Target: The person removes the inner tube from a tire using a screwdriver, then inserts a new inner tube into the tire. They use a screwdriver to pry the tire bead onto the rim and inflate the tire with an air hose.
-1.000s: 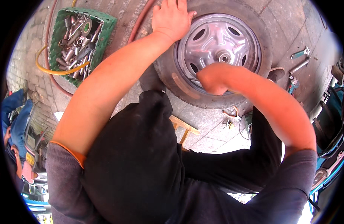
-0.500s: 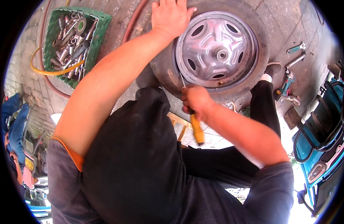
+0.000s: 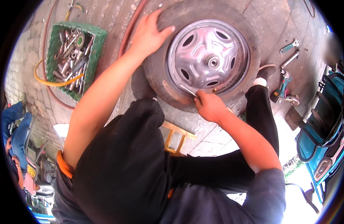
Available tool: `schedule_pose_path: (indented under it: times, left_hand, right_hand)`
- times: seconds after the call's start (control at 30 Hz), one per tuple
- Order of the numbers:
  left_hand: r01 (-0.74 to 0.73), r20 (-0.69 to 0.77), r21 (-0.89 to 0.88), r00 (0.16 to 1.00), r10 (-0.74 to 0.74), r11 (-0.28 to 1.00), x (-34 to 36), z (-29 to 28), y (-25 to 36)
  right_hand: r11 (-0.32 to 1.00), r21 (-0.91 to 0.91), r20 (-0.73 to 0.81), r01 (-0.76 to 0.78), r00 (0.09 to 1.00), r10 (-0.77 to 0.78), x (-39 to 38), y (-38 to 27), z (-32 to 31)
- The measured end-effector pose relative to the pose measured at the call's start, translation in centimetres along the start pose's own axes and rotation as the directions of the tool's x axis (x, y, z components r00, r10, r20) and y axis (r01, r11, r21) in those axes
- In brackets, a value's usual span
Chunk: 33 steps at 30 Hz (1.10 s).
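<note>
A car tire (image 3: 160, 80) lies flat on the pavement with a silver steel wheel (image 3: 213, 46) in its middle. My left hand (image 3: 151, 35) is open, fingers apart, at the tire's upper left edge. My right hand (image 3: 208, 106) is closed on a screwdriver (image 3: 187, 89), whose slim metal shaft reaches to the lower left of the rim. Its handle is hidden under the hand. My left foot in a dark shoe is beside the tire, and my legs in black trousers are bent beneath my arms.
A green woven basket (image 3: 98, 44) of tools stands left among hoses (image 3: 127, 37). A wrench (image 3: 287, 47), a bar (image 3: 291, 59) and a power tool (image 3: 282, 89) lie right, beside a teal vehicle (image 3: 321, 119). A wooden stool (image 3: 179, 134) is below the tire. Another person (image 3: 19, 138) is far left.
My left hand has moved leftward along the tire. My right hand has shifted right along the rim, the screwdriver's angle has changed, and its yellow handle, seen half a second ago, is now hidden.
</note>
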State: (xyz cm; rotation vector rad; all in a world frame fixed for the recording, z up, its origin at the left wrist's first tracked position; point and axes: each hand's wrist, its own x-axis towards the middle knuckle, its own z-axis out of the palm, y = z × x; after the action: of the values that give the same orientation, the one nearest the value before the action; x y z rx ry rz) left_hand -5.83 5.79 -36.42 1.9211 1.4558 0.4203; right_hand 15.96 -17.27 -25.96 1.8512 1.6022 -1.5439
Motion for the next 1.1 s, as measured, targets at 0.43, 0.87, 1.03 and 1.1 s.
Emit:
schedule_pose_path:
  times: [0.43, 0.87, 1.03, 1.1]
  left_hand:
    - [0.392, 0.251, -0.248, 0.909, -0.332, 0.886, -7.5, -3.4, 1.5]
    - [-0.191, 0.325, 0.165, 0.937, 0.13, 0.968, 9.9, -2.9, 8.4]
    - [0.223, 0.316, 0.242, 0.902, -0.294, 0.944, 0.6, -5.7, 3.4]
    - [0.235, 0.317, 0.314, 0.887, -0.335, 0.92, -2.4, -5.7, 3.8]
  right_hand:
    - [0.903, -0.43, 0.056, -0.022, 0.997, 0.051, -2.9, 5.6, -6.6]
    - [0.913, 0.407, -0.394, -0.04, 0.894, 0.215, 3.3, -4.9, 1.2]
    - [0.192, 0.972, 0.095, -0.139, 0.971, 0.218, -0.8, 1.5, -12.0]
    - [0.175, 0.974, 0.104, -0.143, 0.972, 0.211, -4.3, 0.7, -12.3]
